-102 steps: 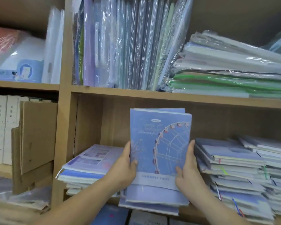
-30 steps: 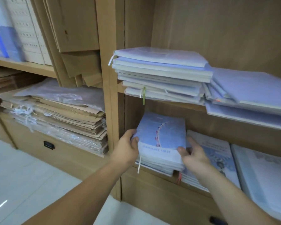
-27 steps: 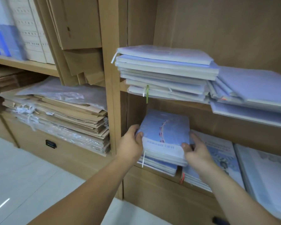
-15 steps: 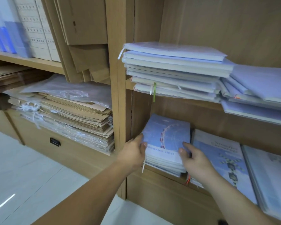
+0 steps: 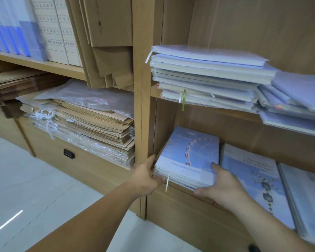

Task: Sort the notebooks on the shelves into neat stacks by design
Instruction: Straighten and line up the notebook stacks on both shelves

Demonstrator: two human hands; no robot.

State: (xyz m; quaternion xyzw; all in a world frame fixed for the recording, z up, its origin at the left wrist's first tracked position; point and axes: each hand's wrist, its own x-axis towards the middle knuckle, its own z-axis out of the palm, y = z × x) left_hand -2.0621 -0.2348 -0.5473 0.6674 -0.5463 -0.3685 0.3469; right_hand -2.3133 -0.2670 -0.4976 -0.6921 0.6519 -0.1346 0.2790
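Ferris-wheel notebook stack [image 5: 187, 159] lies flat at the left end of the lower shelf [image 5: 182, 191], close to the upright [image 5: 142, 106] and just beside a different-cover stack [image 5: 253, 179]; left hand [image 5: 145, 176] cups its left front corner, fingers curled at the edge; right hand [image 5: 220, 182] grips the right front corner, thumb on the cover; step looks like squaring the seated stack; next probably needs edges nudged flush, both hands released, then the mixed pile [image 5: 207, 73] above.
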